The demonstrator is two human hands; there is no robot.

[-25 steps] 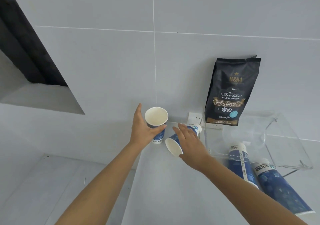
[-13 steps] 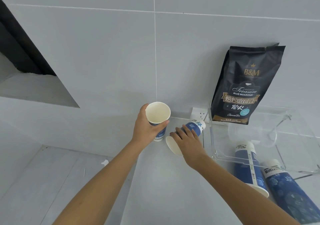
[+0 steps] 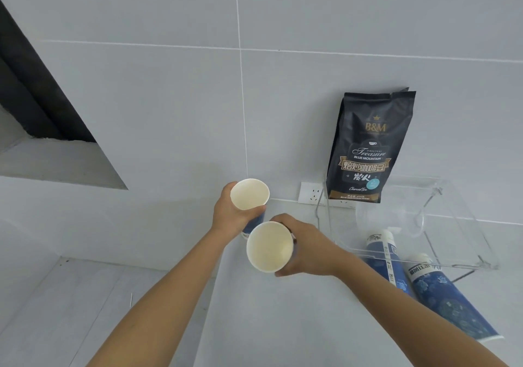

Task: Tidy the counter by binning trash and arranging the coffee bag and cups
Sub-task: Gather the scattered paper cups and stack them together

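Left hand (image 3: 230, 215) wrapped round one paper cup (image 3: 249, 194), right hand (image 3: 308, 249) gripping a second cup (image 3: 269, 246) just beside it above the counter (image 3: 283, 324), coffee bag (image 3: 368, 147) already upright against the wall, cups not yet placed.

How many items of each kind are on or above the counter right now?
Single paper cups: 2, one in the left hand at, one in the right hand at
Sleeves of stacked cups: 2
Coffee bag: 1
Clear stand: 1
Wall socket: 1
Total: 7
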